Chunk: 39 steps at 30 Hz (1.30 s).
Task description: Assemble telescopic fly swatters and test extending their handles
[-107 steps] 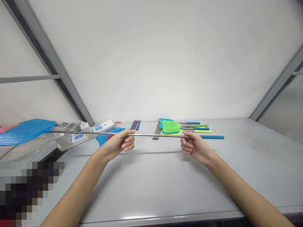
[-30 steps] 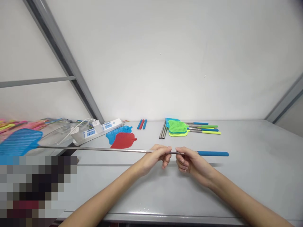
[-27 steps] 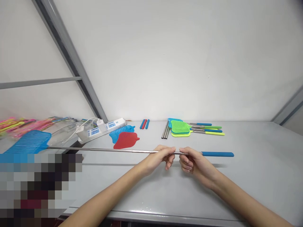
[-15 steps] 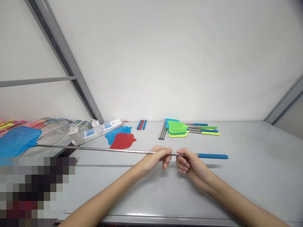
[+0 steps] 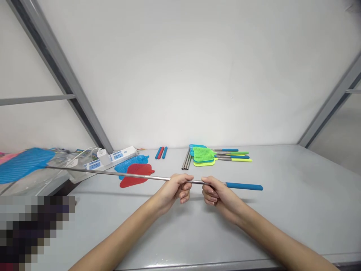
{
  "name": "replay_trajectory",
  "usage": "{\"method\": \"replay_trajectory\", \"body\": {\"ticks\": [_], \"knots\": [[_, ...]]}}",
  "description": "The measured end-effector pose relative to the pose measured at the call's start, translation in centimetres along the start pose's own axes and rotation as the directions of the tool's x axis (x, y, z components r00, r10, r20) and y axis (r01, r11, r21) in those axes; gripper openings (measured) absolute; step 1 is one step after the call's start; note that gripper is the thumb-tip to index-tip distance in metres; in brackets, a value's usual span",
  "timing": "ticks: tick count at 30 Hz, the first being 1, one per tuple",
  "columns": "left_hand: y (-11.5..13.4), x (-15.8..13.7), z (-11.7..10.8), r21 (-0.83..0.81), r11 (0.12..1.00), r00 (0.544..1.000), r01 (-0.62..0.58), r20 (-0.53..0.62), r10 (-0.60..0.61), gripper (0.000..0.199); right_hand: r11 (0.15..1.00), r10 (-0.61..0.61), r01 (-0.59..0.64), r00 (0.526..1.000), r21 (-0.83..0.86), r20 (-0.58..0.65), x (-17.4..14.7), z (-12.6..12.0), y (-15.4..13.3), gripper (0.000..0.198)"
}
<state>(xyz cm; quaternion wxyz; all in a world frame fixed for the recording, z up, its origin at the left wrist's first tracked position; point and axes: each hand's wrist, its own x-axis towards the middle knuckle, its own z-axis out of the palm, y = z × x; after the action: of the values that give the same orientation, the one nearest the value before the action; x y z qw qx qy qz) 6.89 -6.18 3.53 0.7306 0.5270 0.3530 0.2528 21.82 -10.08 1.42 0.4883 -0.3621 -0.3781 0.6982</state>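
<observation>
Both hands grip one extended telescopic fly swatter (image 5: 149, 177), held roughly level above the table. Its ribbed blue head (image 5: 26, 165) points to the far left, and its blue handle (image 5: 244, 186) sticks out to the right. My left hand (image 5: 177, 192) is closed round the thin metal rod near its middle, thumb on top. A short gap away, my right hand (image 5: 216, 192) pinches the thicker rod just left of the handle. Behind the rod lie a loose red swatter head (image 5: 134, 177) and a blue one (image 5: 129, 165), partly overlapped.
Several collapsed swatters (image 5: 204, 155) lie stacked at the back, beside metal tubes (image 5: 186, 160). Blue and red grips (image 5: 161, 152) lie left of them. A power strip (image 5: 121, 155) with plugs and cables sits at the left. A blurred-out dark shape covers the lower left corner.
The camera view has turned slightly right, so everything sits further left. My hands have drawn a little apart along the rod, and the swatter's head end is tilted slightly higher.
</observation>
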Motion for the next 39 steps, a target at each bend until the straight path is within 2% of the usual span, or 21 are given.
{"method": "replay_trajectory", "body": {"ticks": [7, 22, 25, 27, 28, 39], "knots": [[1.0, -0.2, -0.7, -0.032, 0.999, 0.998, -0.007, -0.062, 0.005, 0.034, 1.0, -0.001, 0.001, 1.0, -0.01, -0.01, 0.0, -0.8, -1.1, 0.036], [2.1, -0.8, -1.0, -0.001, 1.0, 0.999, -0.02, -0.041, 0.02, 0.031, 1.0, 0.01, -0.01, 1.0, -0.012, 0.019, -0.1, -1.0, -1.9, 0.036], [2.5, -0.9, -1.9, -0.032, 0.999, 0.994, -0.018, -0.105, 0.015, 0.029, 0.998, 0.002, -0.002, 1.0, 0.064, 0.0, 0.1, -1.7, -2.2, 0.035], [2.8, -0.9, -2.6, -0.047, 0.998, 0.978, -0.028, -0.209, 0.018, 0.029, 0.995, -0.017, 0.021, 0.999, 0.1, -0.04, 0.2, -2.3, -2.4, 0.036], [3.0, -0.9, -3.0, -0.045, 0.999, 0.974, -0.022, -0.227, 0.012, 0.03, 0.995, -0.026, 0.031, 0.998, 0.1, -0.056, 0.3, -2.7, -2.6, 0.035], [2.7, -1.3, -3.5, -0.009, 1.0, 0.977, 0.008, -0.215, -0.01, 0.033, 0.993, -0.007, 0.013, 0.999, 0.117, -0.053, 0.5, -3.1, -2.5, 0.037]]}}
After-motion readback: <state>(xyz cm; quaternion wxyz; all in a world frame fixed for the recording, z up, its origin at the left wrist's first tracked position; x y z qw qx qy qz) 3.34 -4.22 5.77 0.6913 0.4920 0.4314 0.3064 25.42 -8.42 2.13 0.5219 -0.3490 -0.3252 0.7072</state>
